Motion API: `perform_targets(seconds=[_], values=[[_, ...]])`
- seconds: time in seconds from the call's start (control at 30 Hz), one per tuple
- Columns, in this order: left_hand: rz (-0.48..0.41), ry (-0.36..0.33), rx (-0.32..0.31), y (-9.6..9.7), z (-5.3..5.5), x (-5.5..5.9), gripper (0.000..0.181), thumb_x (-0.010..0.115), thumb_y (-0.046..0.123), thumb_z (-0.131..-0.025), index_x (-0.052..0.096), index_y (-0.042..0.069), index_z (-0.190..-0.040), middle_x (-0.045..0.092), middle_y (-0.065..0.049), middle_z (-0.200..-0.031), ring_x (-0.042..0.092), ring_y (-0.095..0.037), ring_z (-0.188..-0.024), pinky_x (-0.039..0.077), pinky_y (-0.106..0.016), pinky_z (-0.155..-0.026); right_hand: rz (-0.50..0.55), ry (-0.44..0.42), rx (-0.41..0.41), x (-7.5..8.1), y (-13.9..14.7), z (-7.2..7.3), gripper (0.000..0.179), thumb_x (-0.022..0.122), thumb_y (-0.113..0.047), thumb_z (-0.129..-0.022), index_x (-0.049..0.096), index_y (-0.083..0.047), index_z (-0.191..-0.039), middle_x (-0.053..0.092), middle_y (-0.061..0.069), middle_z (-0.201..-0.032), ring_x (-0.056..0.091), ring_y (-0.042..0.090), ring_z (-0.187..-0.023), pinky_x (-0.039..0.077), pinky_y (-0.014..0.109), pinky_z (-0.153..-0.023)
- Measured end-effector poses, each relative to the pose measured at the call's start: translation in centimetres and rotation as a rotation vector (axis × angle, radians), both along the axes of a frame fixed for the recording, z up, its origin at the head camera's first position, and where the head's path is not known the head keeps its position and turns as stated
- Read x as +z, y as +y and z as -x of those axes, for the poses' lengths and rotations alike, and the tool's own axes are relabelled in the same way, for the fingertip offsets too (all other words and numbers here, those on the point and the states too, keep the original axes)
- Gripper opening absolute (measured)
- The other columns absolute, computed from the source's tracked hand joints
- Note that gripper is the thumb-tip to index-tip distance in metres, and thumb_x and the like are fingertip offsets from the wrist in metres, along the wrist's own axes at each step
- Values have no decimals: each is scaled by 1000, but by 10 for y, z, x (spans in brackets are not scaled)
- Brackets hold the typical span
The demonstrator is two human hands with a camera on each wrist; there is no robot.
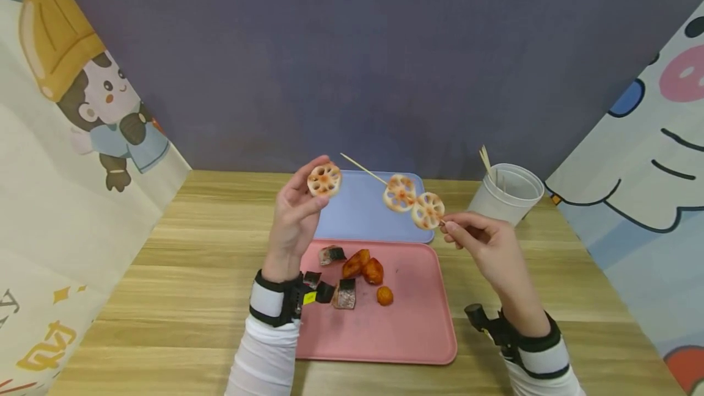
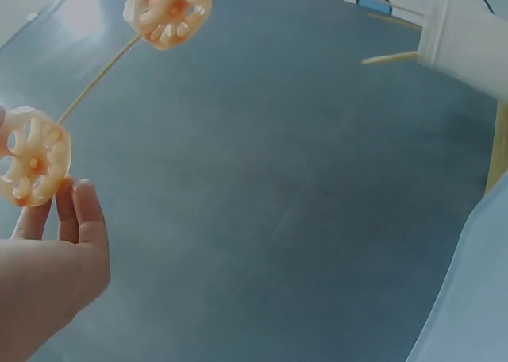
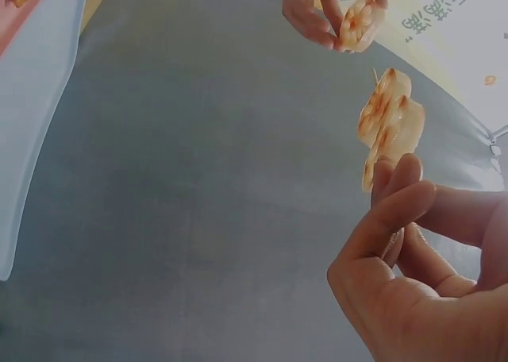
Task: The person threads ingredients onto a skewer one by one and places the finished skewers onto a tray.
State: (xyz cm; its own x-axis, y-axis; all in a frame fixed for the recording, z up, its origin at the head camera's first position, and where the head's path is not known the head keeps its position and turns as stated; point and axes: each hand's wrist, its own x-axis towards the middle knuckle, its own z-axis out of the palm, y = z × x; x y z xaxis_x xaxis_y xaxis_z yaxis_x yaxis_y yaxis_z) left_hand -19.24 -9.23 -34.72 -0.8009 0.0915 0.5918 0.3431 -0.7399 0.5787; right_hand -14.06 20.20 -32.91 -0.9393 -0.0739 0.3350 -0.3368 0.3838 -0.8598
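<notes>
My left hand (image 1: pixel 297 216) pinches a round lotus root slice (image 1: pixel 324 180) between thumb and fingers, its holed face turned to the head camera. To its right, my right hand (image 1: pixel 484 243) grips the lower end of a thin wooden skewer (image 1: pixel 363 168). Two lotus root slices, one upper (image 1: pixel 399 193) and one lower (image 1: pixel 428 211), are threaded on it near the right fingers. The skewer's bare tip points up and left, toward the held slice; in the head view a gap shows between them. In the right wrist view the threaded slices (image 3: pixel 387 124) appear edge-on above the fingertips.
Below the hands lies a pink tray (image 1: pixel 407 335) with fish-like pieces (image 1: pixel 344 294), orange-brown chunks (image 1: pixel 373 271) and a small orange ball (image 1: pixel 384 295). Behind it is a blue tray (image 1: pixel 352 219). A white cup (image 1: pixel 508 191) with several skewers (image 1: pixel 486 161) stands at the right.
</notes>
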Motion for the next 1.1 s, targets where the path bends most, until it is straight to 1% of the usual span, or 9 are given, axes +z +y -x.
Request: perform_targets(seconds=[0.2,0.3,0.4,0.5,0.63,0.73,0.8,0.97,1.1], values=[[-42,22,-1,-5,-1,6,53,69,-3,-81,51,-4,-131,54,-16,-126,53,-28,-120,42,-31,-104,-25,-8,27,0,-6,2,17,62,-7,-91,69,6,-100,67,-6,-74,61,6,-66,51,21,-58],[-72,27,13,-7,-1,7,51,66,-4,-83,50,-5,-132,56,-15,-122,53,-29,-120,41,-32,-105,-17,-14,42,1,-9,3,17,62,-5,-90,68,6,-100,66,-9,-74,61,7,-67,51,21,-58],[-111,20,24,-9,-1,9,52,63,-4,-85,45,-7,-134,55,-16,-121,54,-30,-119,40,-32,-106,-20,-21,46,-1,-10,2,16,63,-4,-90,69,6,-100,65,-12,-75,62,7,-67,51,22,-59],[-159,7,20,-11,0,10,56,62,-3,-86,41,-9,-136,54,-18,-121,54,-31,-118,37,-33,-109,-28,-38,56,-3,-10,1,15,63,-5,-89,69,5,-100,67,-13,-79,63,7,-68,53,24,-61],[-204,-5,6,-12,0,10,60,64,-3,-85,38,-11,-138,54,-18,-122,54,-31,-118,34,-33,-111,-42,-65,75,-5,-12,-1,16,63,-8,-90,69,3,-100,68,-8,-84,65,11,-70,54,25,-63],[-208,-8,14,-13,0,9,61,65,-3,-84,37,-12,-137,55,-18,-122,54,-30,-118,33,-33,-111,-50,-68,80,-7,-13,-3,16,63,-10,-90,70,2,-98,68,-1,-86,64,11,-70,54,24,-63],[-206,-9,27,-13,1,8,60,65,-3,-84,37,-13,-137,55,-18,-123,54,-30,-118,33,-34,-112,-50,-63,83,-8,-13,-3,15,63,-9,-91,70,2,-98,68,1,-86,64,10,-70,54,24,-63],[-198,-7,42,-13,0,7,57,63,-3,-86,38,-14,-136,54,-21,-126,53,-30,-120,32,-35,-112,-40,-51,84,-10,-12,-2,14,63,-7,-90,70,3,-97,67,-3,-84,63,8,-68,53,23,-60],[-182,8,33,-13,0,7,55,61,-4,-86,39,-14,-136,53,-23,-128,53,-30,-120,31,-35,-113,-39,-54,83,-10,-12,-1,14,63,-8,-90,70,3,-97,67,-3,-83,64,9,-69,53,23,-60]])
